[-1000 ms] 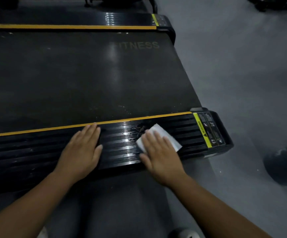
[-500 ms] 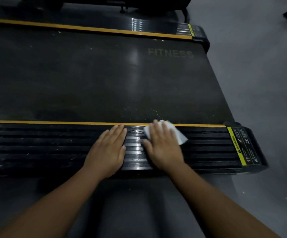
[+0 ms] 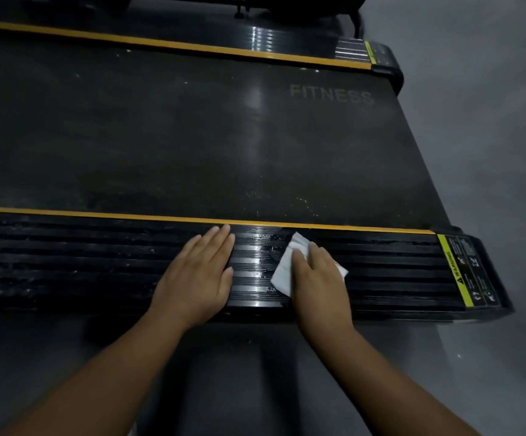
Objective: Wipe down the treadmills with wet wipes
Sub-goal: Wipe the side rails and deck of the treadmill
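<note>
The right hand (image 3: 320,278) lies flat on the wipe (image 3: 282,275), fingers straight, and presses it on the ribbed rail (image 3: 387,269) of the treadmill (image 3: 192,136). The left hand (image 3: 197,275) rests flat on the rail just beside it, fingers straight, holding nothing. It is best to push down and rub along the grooves (image 3: 98,248), so the wipe gets into each one.

We see 2 hands on the near ribbed side rail (image 3: 82,262) of a black treadmill (image 3: 381,278). Our left hand (image 3: 198,275) lies flat on the rail, fingers straight. Just beside it, our right hand (image 3: 318,278) presses a white wet wipe (image 3: 282,273) against the ribs, which shine wet between the hands. A yellow stripe (image 3: 98,213) borders the belt (image 3: 176,136), marked FITNESS. A warning label (image 3: 464,272) sits at the rail's right end.
</note>
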Demonstrator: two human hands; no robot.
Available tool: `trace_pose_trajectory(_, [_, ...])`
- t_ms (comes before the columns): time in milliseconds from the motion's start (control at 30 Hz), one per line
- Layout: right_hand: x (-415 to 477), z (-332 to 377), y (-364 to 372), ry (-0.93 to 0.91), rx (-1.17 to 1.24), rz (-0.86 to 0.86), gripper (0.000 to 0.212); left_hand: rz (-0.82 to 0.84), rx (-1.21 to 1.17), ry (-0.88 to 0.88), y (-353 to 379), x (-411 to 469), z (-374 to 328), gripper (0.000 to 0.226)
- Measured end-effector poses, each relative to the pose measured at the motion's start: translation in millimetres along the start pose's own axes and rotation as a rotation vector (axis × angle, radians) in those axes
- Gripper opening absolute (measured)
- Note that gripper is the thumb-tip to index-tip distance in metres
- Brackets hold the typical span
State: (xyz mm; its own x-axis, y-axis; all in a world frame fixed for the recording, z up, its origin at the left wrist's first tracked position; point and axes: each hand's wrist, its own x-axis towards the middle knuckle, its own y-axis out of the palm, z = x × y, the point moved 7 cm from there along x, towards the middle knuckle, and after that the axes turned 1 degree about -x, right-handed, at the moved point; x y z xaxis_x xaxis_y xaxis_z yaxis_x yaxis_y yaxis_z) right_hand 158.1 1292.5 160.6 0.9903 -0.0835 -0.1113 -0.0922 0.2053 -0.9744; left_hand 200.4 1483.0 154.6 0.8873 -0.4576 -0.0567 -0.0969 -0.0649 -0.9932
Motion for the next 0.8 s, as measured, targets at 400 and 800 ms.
trace_pose_trajectory(400, [10.7, -15.0, 11.6, -0.306, -0.102, 0.006, 0.077, 0.002, -0.038, 0.022, -2.6, 0.8, -1.7, 0.07])
trace_pose_trajectory(800, [22.8, 23.3, 17.0, -0.234, -0.044, -0.02, 0.077, 0.011, -0.034, -0.038, -1.6, -21.0, 49.0, 0.071])
